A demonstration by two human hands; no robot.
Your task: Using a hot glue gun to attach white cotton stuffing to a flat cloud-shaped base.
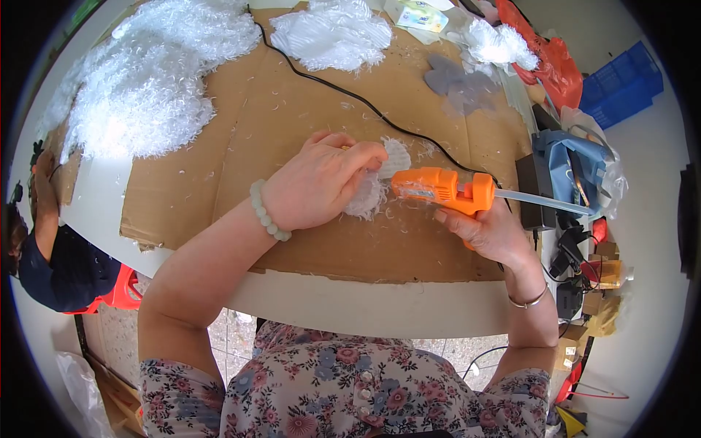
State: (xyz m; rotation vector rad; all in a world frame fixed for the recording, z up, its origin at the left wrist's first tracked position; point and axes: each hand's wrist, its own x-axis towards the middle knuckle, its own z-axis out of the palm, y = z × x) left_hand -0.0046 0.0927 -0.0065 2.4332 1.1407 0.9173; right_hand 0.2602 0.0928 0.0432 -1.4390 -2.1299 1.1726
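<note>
My right hand [493, 230] is wrapped round an orange hot glue gun [431, 184]. A long translucent glue stick [544, 201] juts out of its back. The gun's nozzle points left, toward a small white piece of fringed fabric [365, 201] by my left hand [321, 179]. The fingers of that hand are bent and pinched at this fabric, partly hiding it. A rounded, ribbed white flap [396, 158] rises just beyond the fingertips; whether it joins the lower piece I cannot tell.
Brown cardboard [292, 109], strewn with white shreds, covers the table. A heap of fluffy white pieces [146, 80] lies far left, a white stack [332, 33] at the back. A black cable [350, 93] crosses toward the gun. Grey petal-shaped pieces [460, 82] lie back right. Another person [62, 263] sits left.
</note>
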